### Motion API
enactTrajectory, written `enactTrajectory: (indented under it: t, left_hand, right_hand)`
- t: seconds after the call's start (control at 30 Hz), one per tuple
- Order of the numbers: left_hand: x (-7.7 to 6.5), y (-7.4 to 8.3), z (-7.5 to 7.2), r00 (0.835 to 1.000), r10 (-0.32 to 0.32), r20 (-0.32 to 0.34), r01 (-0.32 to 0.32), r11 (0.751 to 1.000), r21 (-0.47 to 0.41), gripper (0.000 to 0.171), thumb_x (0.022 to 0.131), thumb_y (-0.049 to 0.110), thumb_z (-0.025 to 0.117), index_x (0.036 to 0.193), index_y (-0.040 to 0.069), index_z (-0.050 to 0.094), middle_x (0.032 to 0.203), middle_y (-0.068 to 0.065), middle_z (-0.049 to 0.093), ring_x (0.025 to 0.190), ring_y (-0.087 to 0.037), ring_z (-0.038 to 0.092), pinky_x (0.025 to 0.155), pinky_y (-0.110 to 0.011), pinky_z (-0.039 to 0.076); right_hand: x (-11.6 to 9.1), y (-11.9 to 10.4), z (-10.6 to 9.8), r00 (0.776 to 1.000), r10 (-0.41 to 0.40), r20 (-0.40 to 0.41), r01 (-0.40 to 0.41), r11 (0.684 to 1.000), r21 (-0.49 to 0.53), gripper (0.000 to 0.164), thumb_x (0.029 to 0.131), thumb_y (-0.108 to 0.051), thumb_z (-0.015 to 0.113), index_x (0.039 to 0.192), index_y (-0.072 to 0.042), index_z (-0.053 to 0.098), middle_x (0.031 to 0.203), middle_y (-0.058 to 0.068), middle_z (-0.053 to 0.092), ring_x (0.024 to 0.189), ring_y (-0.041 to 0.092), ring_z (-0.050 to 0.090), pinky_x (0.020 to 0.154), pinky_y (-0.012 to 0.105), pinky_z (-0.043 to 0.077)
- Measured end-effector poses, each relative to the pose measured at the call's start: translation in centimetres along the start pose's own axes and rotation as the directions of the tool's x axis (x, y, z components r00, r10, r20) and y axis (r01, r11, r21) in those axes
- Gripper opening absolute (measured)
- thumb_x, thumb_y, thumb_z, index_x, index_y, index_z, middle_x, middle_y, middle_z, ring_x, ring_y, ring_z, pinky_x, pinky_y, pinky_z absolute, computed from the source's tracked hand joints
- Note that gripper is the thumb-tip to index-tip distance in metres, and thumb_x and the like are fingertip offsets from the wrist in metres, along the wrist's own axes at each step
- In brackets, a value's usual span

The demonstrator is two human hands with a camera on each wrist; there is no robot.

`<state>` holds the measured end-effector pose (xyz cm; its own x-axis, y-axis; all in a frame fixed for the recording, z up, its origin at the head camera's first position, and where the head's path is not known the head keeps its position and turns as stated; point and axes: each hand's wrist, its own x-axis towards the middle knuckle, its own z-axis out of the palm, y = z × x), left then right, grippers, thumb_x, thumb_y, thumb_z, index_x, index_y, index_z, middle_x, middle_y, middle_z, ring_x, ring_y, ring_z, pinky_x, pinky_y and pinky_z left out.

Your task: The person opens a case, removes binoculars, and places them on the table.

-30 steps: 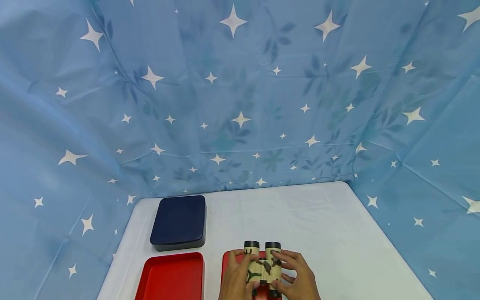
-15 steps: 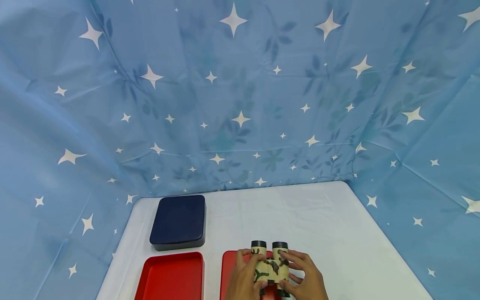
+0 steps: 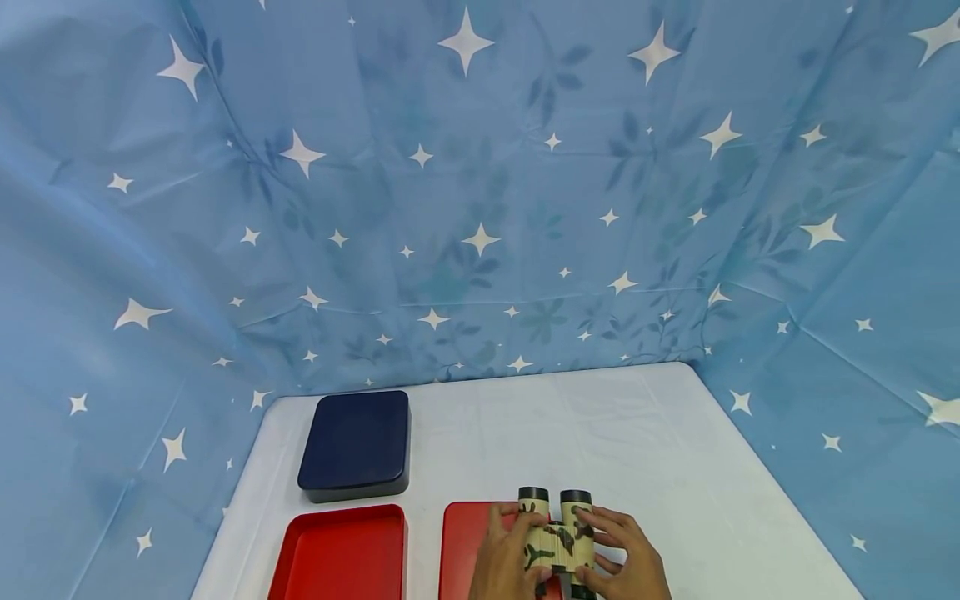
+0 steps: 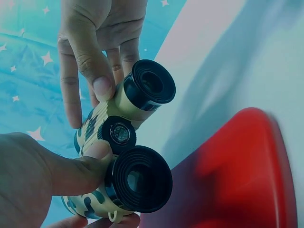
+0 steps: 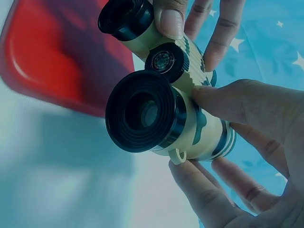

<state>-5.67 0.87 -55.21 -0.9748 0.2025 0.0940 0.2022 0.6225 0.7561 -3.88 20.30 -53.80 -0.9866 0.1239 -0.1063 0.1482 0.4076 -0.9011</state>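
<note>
A pair of camouflage binoculars point(image 3: 556, 546) with black eyepieces is held up by both hands above a red tray. My left hand point(image 3: 504, 554) grips the left barrel, its thumb near the middle in the left wrist view. On the other barrel, my right hand point(image 3: 633, 557) holds with thumb and fingers; the right wrist view shows that thumb point(image 5: 237, 99) lying on top and fingers below. Between the barrels sits a black wheel point(image 4: 118, 134) with a small compass-like dial. Both eyepieces point(image 4: 142, 178) face the wrist cameras.
Beneath the binoculars lies the red tray point(image 3: 461, 542), partly covered by the hands. Another red tray point(image 3: 343, 550) stands to its left, with a dark blue box point(image 3: 357, 442) behind it. A white table point(image 3: 600, 433) meets a blue star-patterned curtain point(image 3: 480, 192).
Both hands have shifted to the right together with the binoculars, uncovering more of the red tray's left side. The grip looks the same.
</note>
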Motion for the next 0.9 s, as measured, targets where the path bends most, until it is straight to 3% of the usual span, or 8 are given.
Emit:
enactTrajectory:
  t: [0.23,0.47,0.9]
  left_hand:
    - [0.2,-0.1,1.4,0.999,0.035,-0.018,-0.034,0.999,0.023,0.064,0.064,0.013,0.093,0.119,0.032,0.064,0.126,-0.007,0.047,0.087,-0.020,0.062,0.068,-0.031,0.050]
    - [0.4,-0.1,2.8,0.992,0.102,-0.076,-0.101,0.995,0.014,0.068,0.059,0.013,0.095,0.117,0.030,0.064,0.124,-0.009,0.050,0.085,-0.020,0.062,0.066,-0.028,0.049]
    - [0.9,-0.1,5.2,1.000,0.008,0.008,-0.007,0.995,-0.100,0.061,0.065,0.013,0.093,0.114,0.034,0.064,0.121,-0.002,0.046,0.091,-0.021,0.062,0.070,-0.033,0.053]
  right_hand:
    - [0.0,1.0,-0.7,1.000,0.029,-0.002,-0.029,0.999,0.017,0.064,0.066,-0.015,0.092,0.125,-0.025,0.068,0.134,0.011,0.053,0.107,0.036,0.065,0.077,0.035,0.061]
    - [0.3,1.8,-1.2,0.999,0.040,-0.033,-0.040,0.999,-0.009,0.066,0.064,-0.013,0.093,0.124,-0.025,0.069,0.133,0.010,0.054,0.107,0.037,0.066,0.074,0.036,0.061]
    - [0.4,3.9,-2.7,0.998,0.045,-0.039,-0.047,0.998,-0.053,0.067,0.066,-0.023,0.093,0.128,-0.022,0.067,0.135,0.013,0.053,0.106,0.039,0.066,0.073,0.040,0.061]
